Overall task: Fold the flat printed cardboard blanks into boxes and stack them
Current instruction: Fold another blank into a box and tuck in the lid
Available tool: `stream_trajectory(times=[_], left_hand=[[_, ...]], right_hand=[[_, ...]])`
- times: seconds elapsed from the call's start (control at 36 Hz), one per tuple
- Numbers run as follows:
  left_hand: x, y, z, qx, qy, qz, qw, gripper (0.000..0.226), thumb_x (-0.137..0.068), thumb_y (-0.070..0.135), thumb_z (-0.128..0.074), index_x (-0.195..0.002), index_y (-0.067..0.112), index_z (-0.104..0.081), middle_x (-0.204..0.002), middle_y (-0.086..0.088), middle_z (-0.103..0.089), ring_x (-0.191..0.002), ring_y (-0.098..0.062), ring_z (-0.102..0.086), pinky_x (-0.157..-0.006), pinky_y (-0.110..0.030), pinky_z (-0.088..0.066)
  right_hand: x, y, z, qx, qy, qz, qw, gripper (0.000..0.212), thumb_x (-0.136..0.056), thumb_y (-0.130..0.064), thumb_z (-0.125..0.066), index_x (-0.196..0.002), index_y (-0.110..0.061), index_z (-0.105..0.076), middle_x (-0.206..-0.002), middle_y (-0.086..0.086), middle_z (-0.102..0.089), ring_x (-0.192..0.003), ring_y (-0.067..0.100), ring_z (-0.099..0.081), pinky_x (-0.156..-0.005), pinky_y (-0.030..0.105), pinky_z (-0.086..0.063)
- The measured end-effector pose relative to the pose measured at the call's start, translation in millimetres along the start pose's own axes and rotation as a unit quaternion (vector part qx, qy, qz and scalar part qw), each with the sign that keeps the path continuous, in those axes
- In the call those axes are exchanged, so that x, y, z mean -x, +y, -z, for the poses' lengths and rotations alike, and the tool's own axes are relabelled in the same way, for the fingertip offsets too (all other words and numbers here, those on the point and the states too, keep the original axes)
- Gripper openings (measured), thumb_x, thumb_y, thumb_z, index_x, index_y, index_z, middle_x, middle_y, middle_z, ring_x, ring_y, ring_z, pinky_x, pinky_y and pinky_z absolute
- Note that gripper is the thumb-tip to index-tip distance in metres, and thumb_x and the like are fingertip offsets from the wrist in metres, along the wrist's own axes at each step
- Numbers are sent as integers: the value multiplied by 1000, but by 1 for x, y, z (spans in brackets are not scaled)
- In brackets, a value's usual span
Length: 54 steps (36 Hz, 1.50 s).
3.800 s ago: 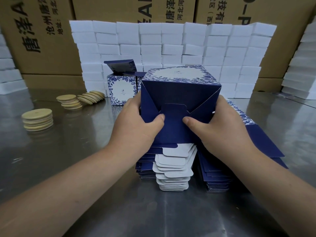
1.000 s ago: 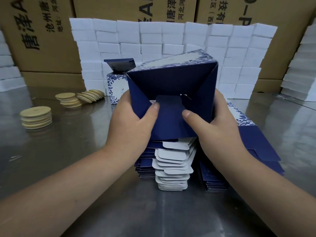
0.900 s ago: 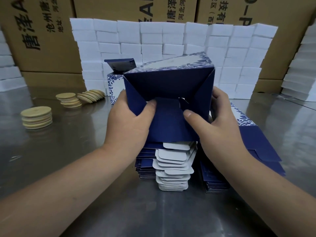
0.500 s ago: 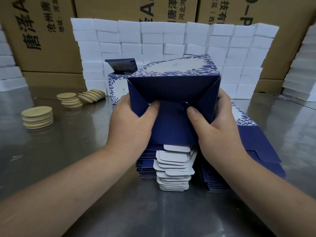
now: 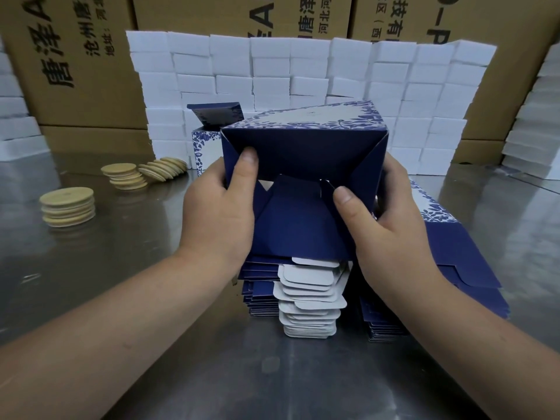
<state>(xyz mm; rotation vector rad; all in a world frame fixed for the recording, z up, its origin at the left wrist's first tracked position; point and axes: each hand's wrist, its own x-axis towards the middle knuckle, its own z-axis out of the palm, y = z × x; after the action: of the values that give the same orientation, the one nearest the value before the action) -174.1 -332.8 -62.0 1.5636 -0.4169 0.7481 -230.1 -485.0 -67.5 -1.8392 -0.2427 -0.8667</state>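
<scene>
Head view, the only 1.

- Box: 1 blank opened into a tube, lying on its side, its bottom end facing the camera. It is held just above the stack of flat blanks on the steel table.
- Left hand: wrapped round the box's left wall. The thumb is flat on the dark panel near the upper left corner.
- Right hand: wrapped round the right wall. The thumb presses the right side flap inward.
- Tongue flap: lifted up from the lower edge, its top at the slot line. A pale gap shows at its left shoulder, so the bottom reads as not yet locked.
- Behind: 1 finished box standing with its lid up, near the wooden discs, in front of a wall of white blocks.

Judgement on the step, closing the bottom:
- Square the tube first. The top edge looks slightly skewed, and a skewed tube would let the notches miss.
- Bring the left thumb down to match the right, so both side flaps sit under the tongue's shoulders.
- Push the tongue in at its centre until both shoulders catch.
- Go gently on the walls, since thin card creases under a hard squeeze.
- Then stand it beside the finished box.
</scene>
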Motion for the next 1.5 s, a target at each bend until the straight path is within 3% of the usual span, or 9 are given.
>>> stream_trajectory(times=[0.14,0.25,0.33,0.39,0.47,0.75,1.11,1.42,1.5], left_hand=[[1,5,2,28,-12,0,1000,45,-92,47,-34,-57,19,-34,-46,12,-36,-47,-4,-31,-48,-19,-26],[4,6,1,68,-61,-2,996,76,-82,62,-26,-94,-7,-54,-94,-25,-57,-82,-25,-52,-81,-42,-41],[8,6,-3,54,-86,-45,994,33,-91,47,-29,-91,27,-56,-90,30,-62,-88,17,-49,-84,-7,-35],[7,4,-2,61,-121,-41,990,20,-90,46,-32,-98,39,-49,-101,36,-58,-102,19,-48,-92,-6,-33],[6,2,-1,85,-148,-42,984,38,-79,53,-39,-111,32,-45,-118,4,-57,-113,-10,-53,-99,-35,-42],[11,6,-4,110,-181,-75,975,29,-91,23,-39,-116,36,-40,-109,30,-54,-104,17,-50,-83,-2,-38],[10,0,-4,23,-181,-126,975,56,-91,40,-33,-140,14,-33,-136,11,-46,-128,-2,-40,-107,-26,-32],[11,1,-2,124,-138,43,982,83,-76,62,-32,-143,13,-33,-146,4,-40,-136,-5,-31,-116,-35,-20],[10,5,-2,203,-108,103,968,63,-80,55,-33,-131,21,-49,-139,4,-49,-131,-8,-41,-114,-36,-27]], right_hand=[[0,2,0,-7,5,13,1000,68,-72,-61,-45,-135,-34,-38,-131,-21,-49,-118,-9,-45,-95,14,-41],[-1,1,1,-49,27,19,998,49,-78,-55,-45,-122,-35,-41,-118,-24,-52,-106,-17,-48,-82,2,-38],[-1,0,2,-81,49,13,995,31,-83,-39,-52,-112,-38,-42,-108,-28,-55,-95,-22,-52,-71,-1,-39],[-3,1,3,-76,47,2,996,33,-78,-35,-58,-107,-43,-44,-101,-33,-59,-94,-20,-54,-69,0,-41],[-4,4,3,-48,37,-6,998,46,-74,-30,-68,-106,-50,-43,-105,-34,-59,-97,-17,-55,-70,1,-43],[-5,3,3,-32,57,-17,998,33,-77,-35,-57,-106,-49,-49,-106,-30,-62,-98,-13,-56,-75,4,-44],[-6,6,6,-43,80,-24,996,33,-76,-30,-58,-106,-41,-54,-101,-26,-64,-94,-10,-59,-72,10,-48],[-4,1,8,-114,-36,27,992,64,-72,-36,-56,-134,-31,-44,-122,-21,-60,-113,-1,-56,-87,19,-49],[-5,0,8,-91,-68,39,993,82,-73,-39,-52,-148,-20,-27,-144,-10,-45,-130,6,-43,-105,35,-42]])
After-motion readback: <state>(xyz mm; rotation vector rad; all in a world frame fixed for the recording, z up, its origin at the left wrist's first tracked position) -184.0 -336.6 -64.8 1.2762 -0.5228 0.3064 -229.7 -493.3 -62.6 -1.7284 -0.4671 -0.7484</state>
